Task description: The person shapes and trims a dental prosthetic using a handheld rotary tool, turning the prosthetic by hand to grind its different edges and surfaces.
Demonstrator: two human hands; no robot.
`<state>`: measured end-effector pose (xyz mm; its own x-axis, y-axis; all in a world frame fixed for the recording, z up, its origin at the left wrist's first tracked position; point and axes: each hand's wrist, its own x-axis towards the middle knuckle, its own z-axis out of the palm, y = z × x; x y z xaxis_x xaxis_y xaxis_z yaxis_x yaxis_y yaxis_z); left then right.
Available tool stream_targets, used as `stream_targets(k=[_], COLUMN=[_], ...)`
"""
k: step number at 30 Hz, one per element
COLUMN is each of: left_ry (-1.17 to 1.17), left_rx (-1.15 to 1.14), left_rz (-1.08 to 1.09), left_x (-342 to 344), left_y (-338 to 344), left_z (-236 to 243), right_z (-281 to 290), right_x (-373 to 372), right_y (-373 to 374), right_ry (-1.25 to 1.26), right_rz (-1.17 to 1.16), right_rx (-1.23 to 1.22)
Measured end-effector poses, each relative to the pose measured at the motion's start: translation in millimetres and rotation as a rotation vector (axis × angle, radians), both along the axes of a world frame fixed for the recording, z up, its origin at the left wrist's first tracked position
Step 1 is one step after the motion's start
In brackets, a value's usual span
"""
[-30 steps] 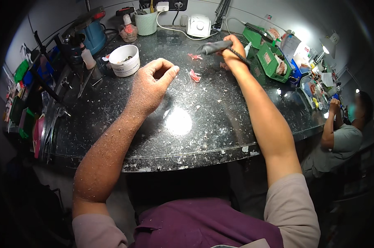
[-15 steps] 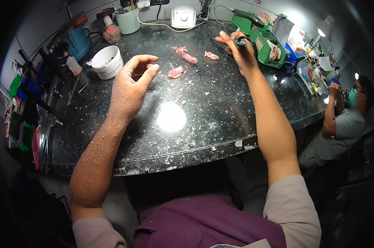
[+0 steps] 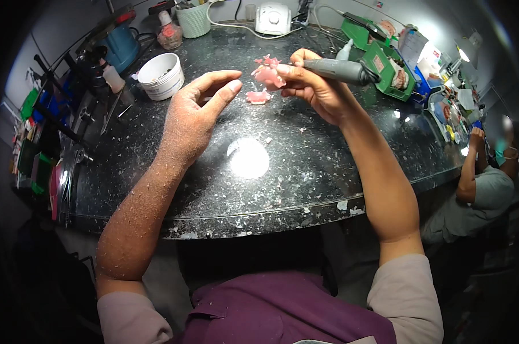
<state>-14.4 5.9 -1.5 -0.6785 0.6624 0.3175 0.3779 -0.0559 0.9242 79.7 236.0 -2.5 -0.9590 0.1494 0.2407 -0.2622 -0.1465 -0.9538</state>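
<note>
My right hand holds a grey rotary handpiece, its cable end pointing right. Its thumb and fingers also pinch a pink denture piece above the bench. Behind that piece shows more jagged pink material; I cannot tell whether it is joined to it. Another pink denture piece lies on the dark bench top between my hands. My left hand, dusted with pale shavings, hovers to the left of the pink pieces. Its thumb and fingers are apart, with nothing between them.
A white tub stands left of my left hand. At the back are a textured cup and a white control box. Green trays with dental models sit at right, near a white nozzle bottle. A co-worker sits far right.
My right hand has swung left from the back right, bringing the handpiece over the bench, and now grips a pink denture piece. My left hand keeps nearly the same pose. The view shifted slightly.
</note>
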Motion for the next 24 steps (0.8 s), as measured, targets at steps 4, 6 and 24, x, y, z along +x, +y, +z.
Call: stream_targets(k=[4,6,24], left_ry=[-0.413,-0.579,-0.911], left_rx=[0.141,0.117,0.359], left_rz=[-0.208,-0.332,-0.246], left_x=[-1,-5,-9], left_y=[0,-3,-5], left_z=[0,0,-4], right_z=[3,4,-2], right_x=[3,4,1], right_y=[-28,-34,-50], right_ry=[0.03,-0.013,0.699], right_rz=[-0.019,-0.027,-0.522], right_rx=[0.081,0.067,0.675])
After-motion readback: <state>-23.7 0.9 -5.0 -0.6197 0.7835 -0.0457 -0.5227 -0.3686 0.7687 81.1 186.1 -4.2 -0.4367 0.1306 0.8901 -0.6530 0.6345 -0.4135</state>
